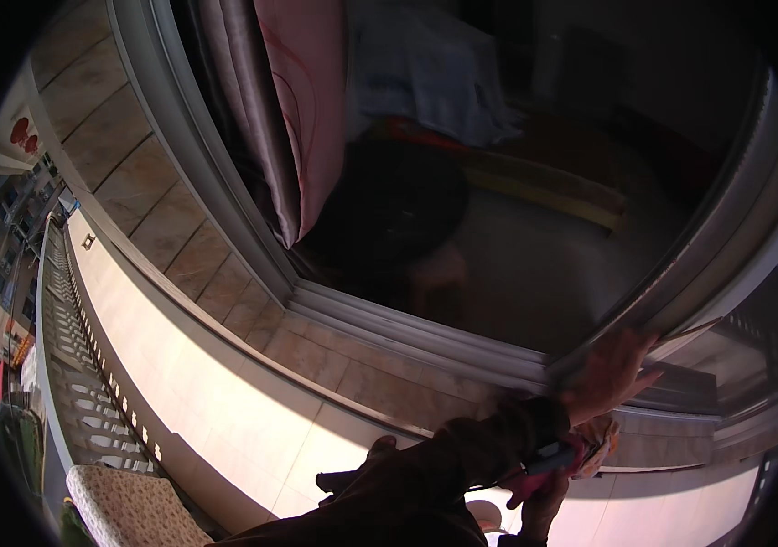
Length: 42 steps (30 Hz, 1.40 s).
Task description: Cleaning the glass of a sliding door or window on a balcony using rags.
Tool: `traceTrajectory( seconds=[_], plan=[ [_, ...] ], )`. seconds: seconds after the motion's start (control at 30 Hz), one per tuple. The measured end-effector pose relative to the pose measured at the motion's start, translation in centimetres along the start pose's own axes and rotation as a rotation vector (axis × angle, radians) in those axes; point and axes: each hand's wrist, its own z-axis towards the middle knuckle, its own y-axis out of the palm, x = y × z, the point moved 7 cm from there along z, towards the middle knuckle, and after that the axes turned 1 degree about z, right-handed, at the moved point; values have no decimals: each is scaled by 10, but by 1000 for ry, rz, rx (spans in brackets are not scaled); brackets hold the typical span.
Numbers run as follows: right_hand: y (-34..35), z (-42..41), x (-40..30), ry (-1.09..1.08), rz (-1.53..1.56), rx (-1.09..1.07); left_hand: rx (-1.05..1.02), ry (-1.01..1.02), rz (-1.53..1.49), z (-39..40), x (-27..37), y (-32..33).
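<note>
My left hand (608, 376), blurred, reaches past a dark sleeve to the edge of a sliding window's frame (676, 273), thumb and fingers apart. A thin brown strip (690, 330) runs outward from its fingertips; whether the hand holds it, I cannot tell. Lower down, partly behind the left forearm, my right hand (545, 499) grips a bundle of a dark handle-like piece (553, 460), something pinkish red (529, 484) and a crumpled orange-and-white cloth (597, 444). The left arm hides part of this bundle. A metal sill track (416, 331) runs along the window's foot.
Below the sill lies a stone-tiled ledge (375, 390), with a pale tiled floor (225, 396) beneath. A balustrade (81, 390) and a patterned cushion-like item (132, 506) are at left. Pink curtains (314, 123) hang inside, near a dark round-topped object (396, 198).
</note>
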Motion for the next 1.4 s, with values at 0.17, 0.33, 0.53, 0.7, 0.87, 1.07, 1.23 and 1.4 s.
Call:
traceTrajectory(
  seconds=[0.17,0.33,0.53,0.7,0.87,1.07,1.23,1.4],
  plan=[
    [-16,-10,11,2,-181,41,37,-53,21,-3,-10,-2],
    [11,-20,-20,38,-81,275,-32,20,69,-2,-8,5],
    [-6,-35,2,92,20,387,30,89,168,4,-26,-36],
    [-21,-49,2,16,140,495,21,28,154,3,-55,-79],
    [-17,-47,7,32,152,468,48,-29,68,-5,-98,-145],
    [-10,-40,23,139,138,333,49,-184,354,-13,-133,-228],
    [-14,-30,42,182,46,263,216,-258,291,-19,-165,-298],
    [1,-23,35,151,92,263,395,-426,425,-24,-182,-369]
  ],
)
